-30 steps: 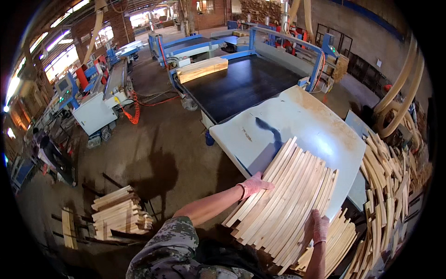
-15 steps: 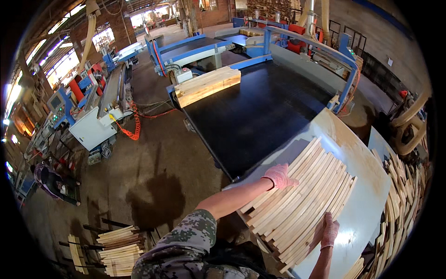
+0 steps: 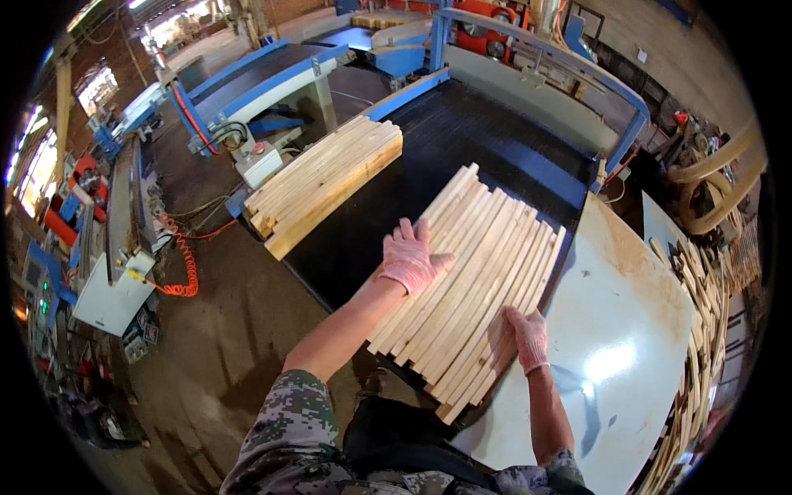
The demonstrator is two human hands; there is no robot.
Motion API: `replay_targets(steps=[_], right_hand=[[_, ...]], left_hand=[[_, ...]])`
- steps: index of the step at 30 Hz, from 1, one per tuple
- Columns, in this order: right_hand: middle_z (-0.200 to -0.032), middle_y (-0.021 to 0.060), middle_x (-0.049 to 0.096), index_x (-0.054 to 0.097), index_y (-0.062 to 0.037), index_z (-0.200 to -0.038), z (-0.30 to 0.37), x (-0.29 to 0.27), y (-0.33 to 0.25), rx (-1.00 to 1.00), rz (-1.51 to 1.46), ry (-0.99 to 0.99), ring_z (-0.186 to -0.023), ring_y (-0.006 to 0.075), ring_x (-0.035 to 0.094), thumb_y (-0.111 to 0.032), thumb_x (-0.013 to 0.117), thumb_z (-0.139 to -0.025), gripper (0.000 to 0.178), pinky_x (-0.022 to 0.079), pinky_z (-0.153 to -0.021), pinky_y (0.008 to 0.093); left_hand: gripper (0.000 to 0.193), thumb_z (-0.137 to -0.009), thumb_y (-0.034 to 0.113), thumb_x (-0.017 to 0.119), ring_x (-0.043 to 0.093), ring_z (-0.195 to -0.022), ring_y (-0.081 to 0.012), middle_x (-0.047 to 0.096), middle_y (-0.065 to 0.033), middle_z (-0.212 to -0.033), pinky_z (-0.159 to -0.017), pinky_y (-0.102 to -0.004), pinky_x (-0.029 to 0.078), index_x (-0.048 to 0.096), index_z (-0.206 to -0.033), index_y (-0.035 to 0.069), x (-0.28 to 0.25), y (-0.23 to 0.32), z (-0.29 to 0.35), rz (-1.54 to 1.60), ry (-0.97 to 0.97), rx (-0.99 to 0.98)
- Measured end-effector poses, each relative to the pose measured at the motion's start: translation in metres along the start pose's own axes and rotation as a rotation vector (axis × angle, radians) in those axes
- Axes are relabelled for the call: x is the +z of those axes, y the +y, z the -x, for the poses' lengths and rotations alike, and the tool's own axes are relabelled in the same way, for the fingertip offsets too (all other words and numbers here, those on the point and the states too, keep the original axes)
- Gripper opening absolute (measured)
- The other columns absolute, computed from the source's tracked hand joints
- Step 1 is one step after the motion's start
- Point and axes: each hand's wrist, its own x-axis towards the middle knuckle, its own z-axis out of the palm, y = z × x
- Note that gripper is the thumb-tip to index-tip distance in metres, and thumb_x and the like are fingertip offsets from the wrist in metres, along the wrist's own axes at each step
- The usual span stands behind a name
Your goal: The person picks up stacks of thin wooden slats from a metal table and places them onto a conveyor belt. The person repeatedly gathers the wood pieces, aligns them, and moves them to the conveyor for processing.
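A wide layer of pale wooden strips [image 3: 483, 264] lies side by side, spanning from the black conveyor belt [image 3: 503, 124] back to the edge of the grey metal sheet. My left hand [image 3: 412, 260], in a pinkish knit glove, rests on the left side of this layer with its fingers spread. At the lower right edge, my gloved right hand [image 3: 528, 338] grips the outer strips, its fingers pressed together against them. Left of the layer, a second stack of wooden strips [image 3: 330, 181] sits along the belt's left edge, apart from my hands.
The grey metal sheet [image 3: 627, 305] slopes away at my right, with loose wooden strips [image 3: 701, 330] piled beyond it. A blue frame [image 3: 544, 37] arches over the belt's far end. At left stand a white machine cabinet [image 3: 111, 293] and a coiled orange hose [image 3: 186, 256].
Both hands have moved the layer of strips forward and left, off the metal sheet and onto the black belt. My view has shifted closer to the belt.
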Motion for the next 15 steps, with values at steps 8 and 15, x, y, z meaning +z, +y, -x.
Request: replay_targets(steps=[8, 15], right_hand=[[-0.125, 0.0177, 0.074, 0.058, 0.0022, -0.138, -0.033, 0.175, -0.073, -0.103, 0.07, -0.083, -0.116, 0.0262, 0.071, -0.033, 0.076, -0.095, 0.059, 0.055, -0.099, 0.0372], [-0.109, 0.0216, 0.076, 0.062, -0.0003, -0.126, -0.042, 0.232, -0.074, -0.107, 0.144, 0.288, -0.099, 0.0362, 0.075, -0.037, 0.076, -0.091, 0.052, 0.059, -0.089, 0.0476]], left_hand=[[0.112, -0.095, 0.086, 0.03, 0.012, -0.163, -0.0431, 0.017, -0.0248, -0.175, -0.129, -0.0601, -0.001, 0.018, -0.169, 0.003, -0.027, -0.164, -0.093, -0.243, 0.047, 0.037], [0.103, -0.099, 0.075, 0.044, 0.018, -0.16, -0.0456, 0.027, -0.0299, -0.17, -0.13, -0.0597, 0.012, 0.027, -0.165, -0.002, -0.037, -0.193, -0.128, -0.214, 0.008, 0.16]])
